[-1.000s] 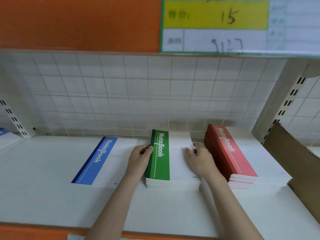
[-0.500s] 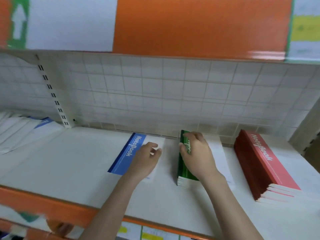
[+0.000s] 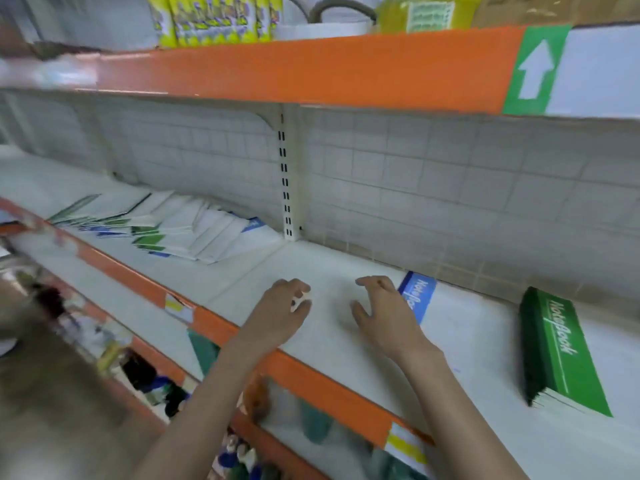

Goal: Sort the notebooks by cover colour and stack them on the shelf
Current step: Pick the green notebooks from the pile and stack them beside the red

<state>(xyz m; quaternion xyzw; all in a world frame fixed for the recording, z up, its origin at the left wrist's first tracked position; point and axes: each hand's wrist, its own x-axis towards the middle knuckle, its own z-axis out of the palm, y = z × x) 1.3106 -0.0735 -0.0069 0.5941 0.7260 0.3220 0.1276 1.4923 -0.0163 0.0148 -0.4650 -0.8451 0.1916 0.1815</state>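
Shelf (image 3: 346, 268), white, orange front edge. Left hand (image 3: 280, 315) and right hand (image 3: 384, 313) over the shelf near its front edge, fingers loosely curled, holding nothing. Blue notebook (image 3: 420, 294) just beyond the right hand, toward the back edge. Green notebook stack (image 3: 568, 355) toward the right end. Loose notebook pile (image 3: 166, 226), fanned, toward the far left end.

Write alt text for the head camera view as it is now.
Two empty hands, left and right, hover with loosely curled fingers over a white shelf. A blue notebook lies partly behind the right hand, a green stack farther right, and a loose unsorted pile of notebooks at far left.
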